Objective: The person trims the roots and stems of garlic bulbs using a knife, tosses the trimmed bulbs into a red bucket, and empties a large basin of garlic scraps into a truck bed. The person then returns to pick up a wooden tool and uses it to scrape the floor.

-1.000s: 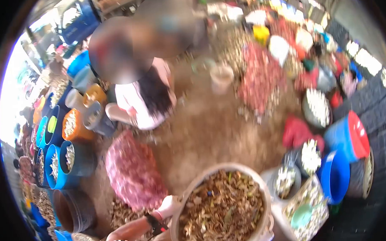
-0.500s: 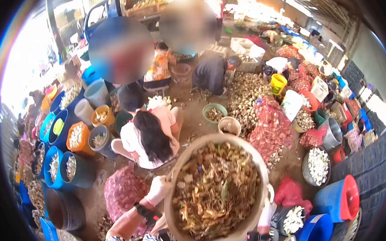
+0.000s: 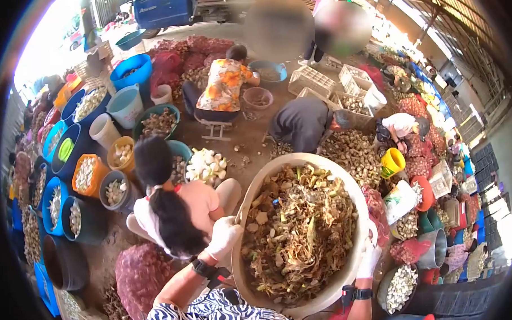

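Both my gloved hands hold a large round pale tub (image 3: pixel 358 193) in front of my body. Dry brown husks and stalks (image 3: pixel 303 231) fill much of it. My left hand (image 3: pixel 225 238) is closed on the handle at the tub's left side. On the right side, my right hand (image 3: pixel 370 257) grips the other handle, which loops up white above the fingers. The tub is tilted so that its contents face me.
A person in pink (image 3: pixel 195 207) sits just left of the tub, beside peeled bulbs (image 3: pixel 205 166). Ahead, a person in dark clothes (image 3: pixel 300 123) bends over a bulb pile (image 3: pixel 354 152). Buckets (image 3: pixel 84 174) line the left; a red net sack (image 3: pixel 139 277) lies lower left.
The view has shifted, showing more of the truck and crates ahead. The tub, still in both my hands, appears farther right. The small bowls beyond the tub are out of sight.
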Tool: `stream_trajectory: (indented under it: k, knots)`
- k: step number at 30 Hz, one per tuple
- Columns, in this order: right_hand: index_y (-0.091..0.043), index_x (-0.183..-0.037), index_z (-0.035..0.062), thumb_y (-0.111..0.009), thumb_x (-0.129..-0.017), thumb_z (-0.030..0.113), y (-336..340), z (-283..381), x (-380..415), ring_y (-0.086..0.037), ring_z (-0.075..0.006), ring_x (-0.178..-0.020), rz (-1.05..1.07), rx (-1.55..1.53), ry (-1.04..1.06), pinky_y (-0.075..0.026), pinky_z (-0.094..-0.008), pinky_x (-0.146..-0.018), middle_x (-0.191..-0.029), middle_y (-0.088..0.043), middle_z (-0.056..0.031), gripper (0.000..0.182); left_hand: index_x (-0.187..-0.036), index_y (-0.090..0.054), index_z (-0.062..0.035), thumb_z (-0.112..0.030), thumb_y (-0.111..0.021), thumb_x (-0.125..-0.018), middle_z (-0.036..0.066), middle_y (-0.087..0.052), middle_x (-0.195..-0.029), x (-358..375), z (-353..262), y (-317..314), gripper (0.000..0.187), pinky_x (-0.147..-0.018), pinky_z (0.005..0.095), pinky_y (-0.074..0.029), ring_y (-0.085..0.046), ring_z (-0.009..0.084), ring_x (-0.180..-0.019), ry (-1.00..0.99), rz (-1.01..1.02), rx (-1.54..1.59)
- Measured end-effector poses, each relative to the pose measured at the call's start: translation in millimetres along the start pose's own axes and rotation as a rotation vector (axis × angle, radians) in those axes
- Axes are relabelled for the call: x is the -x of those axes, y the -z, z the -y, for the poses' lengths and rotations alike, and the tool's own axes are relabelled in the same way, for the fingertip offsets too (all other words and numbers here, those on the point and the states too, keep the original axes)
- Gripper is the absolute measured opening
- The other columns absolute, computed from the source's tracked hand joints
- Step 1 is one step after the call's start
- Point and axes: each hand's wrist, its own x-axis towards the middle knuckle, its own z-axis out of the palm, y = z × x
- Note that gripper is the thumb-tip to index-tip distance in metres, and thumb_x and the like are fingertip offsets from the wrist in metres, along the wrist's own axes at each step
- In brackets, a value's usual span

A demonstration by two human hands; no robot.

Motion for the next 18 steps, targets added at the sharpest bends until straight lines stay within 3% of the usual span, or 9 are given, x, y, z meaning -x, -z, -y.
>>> stream_trajectory:
  k: [3,6,8,9,11,12,14,16,18]
  knots:
    - [-0.064,-0.078,0.0052,-0.064,-0.092,0.02,-60.9,33.5,-80.7,-0.038,-0.0058,-0.044,0.023,0.029,-0.086,-0.029,-0.0249,-0.039,-0.06,-0.052,0.0055,0.021,-0.079,-0.066,0.0036,-0.015,-0.058,-0.074,0.022,-0.059,-0.064,-86.8,-42.3,-6.3,0.021,-0.061,0.0398,-0.046,-0.059,0.0291,-0.058,-0.014,-0.033,0.046]
    - [-0.064,-0.077,0.0038,-0.062,-0.093,0.024,-94.7,-31.0,-202.4,-0.039,-0.0071,-0.044,0.066,0.196,-0.021,-0.028,-0.0266,-0.04,-0.059,-0.052,0.0052,0.026,-0.079,-0.066,0.0031,-0.016,-0.059,-0.074,0.021,-0.06,-0.064,-133.6,-71.9,-23.5,0.021,-0.06,0.04,-0.046,-0.058,0.0296,-0.059,-0.057,-0.101,-0.045]
    - [-0.063,-0.074,0.0037,-0.061,-0.093,0.028,-170.3,113.4,-188.6,-0.04,-0.0079,-0.046,0.15,0.214,0.139,-0.029,-0.0287,-0.041,-0.056,-0.048,0.0047,0.031,-0.08,-0.065,0.003,-0.017,-0.059,-0.074,0.021,-0.06,-0.065,-205.4,-81.4,-27.1,0.022,-0.06,0.0406,-0.046,-0.059,0.03,-0.06,-0.213,-0.215,-0.092]
    - [-0.06,-0.08,0.0028,-0.058,-0.09,0.023,-177.8,123.9,-196.9,-0.04,-0.0098,-0.05,0.084,0.503,0.363,-0.03,-0.029,-0.046,-0.061,-0.046,0.0028,0.022,-0.082,-0.066,0.0023,-0.016,-0.059,-0.074,0.021,-0.06,-0.067,-221.1,-110.1,-23.2,0.021,-0.061,0.0406,-0.046,-0.059,0.0299,-0.061,-0.06,-0.178,-0.06]
    - [-0.054,-0.092,0.001,-0.05,-0.084,0.012,-226.3,169.8,-253.2,-0.039,-0.0135,-0.058,-0.036,1.024,0.95,-0.033,-0.0295,-0.054,-0.071,-0.04,-0.0012,0.014,-0.084,-0.067,0.0011,-0.016,-0.058,-0.074,0.02,-0.062,-0.068,-269.7,-149.5,-26.4,0.022,-0.063,0.0398,-0.047,-0.059,0.0299,-0.061,0.025,-0.183,0.028]
    - [-0.051,-0.098,0.0001,-0.046,-0.081,0.006,-252.8,195.0,-270.9,-0.039,-0.0154,-0.062,-0.088,1.267,1.253,-0.034,-0.0298,-0.058,-0.076,-0.038,-0.0031,0.018,-0.085,-0.067,0.0008,-0.016,-0.058,-0.074,0.02,-0.062,-0.068,-290.4,-163.7,-29.2,0.022,-0.063,0.0394,-0.047,-0.059,0.0295,-0.062,0.09,-0.193,0.015]
    - [-0.048,-0.103,-0.0008,-0.043,-0.078,0.001,-265.8,215.3,-251.6,-0.039,-0.0172,-0.066,-0.192,1.464,1.57,-0.035,-0.0301,-0.062,-0.08,-0.035,-0.0051,0.026,-0.086,-0.067,0.0005,-0.017,-0.058,-0.074,0.019,-0.062,-0.069,-283.4,-156.0,-33.3,0.023,-0.064,0.0389,-0.048,-0.06,0.0284,-0.063,0.021,-0.219,0.038]
    - [-0.051,-0.104,-0.0011,-0.046,-0.08,0.004,-282.1,220.7,-285.9,-0.039,-0.0163,-0.065,-0.017,1.283,1.436,-0.035,-0.0301,-0.061,-0.08,-0.038,-0.0043,0.024,-0.086,-0.067,-0.0008,-0.019,-0.059,-0.074,0.021,-0.064,-0.073,-300.4,-176.6,-30.6,0.023,-0.067,0.0401,-0.049,-0.064,0.0325,-0.069,0.049,-0.139,0.053]
    - [-0.054,-0.104,-0.0013,-0.049,-0.083,0.008,-317.4,240.5,-367.3,-0.039,-0.0154,-0.064,0.249,0.738,0.789,-0.035,-0.0301,-0.059,-0.079,-0.042,-0.0036,0.023,-0.086,-0.067,-0.0004,-0.021,-0.059,-0.075,0.021,-0.065,-0.074,-372.4,-212.1,-29.7,0.024,-0.069,0.0415,-0.05,-0.066,0.0353,-0.073,-0.015,-0.108,0.076]
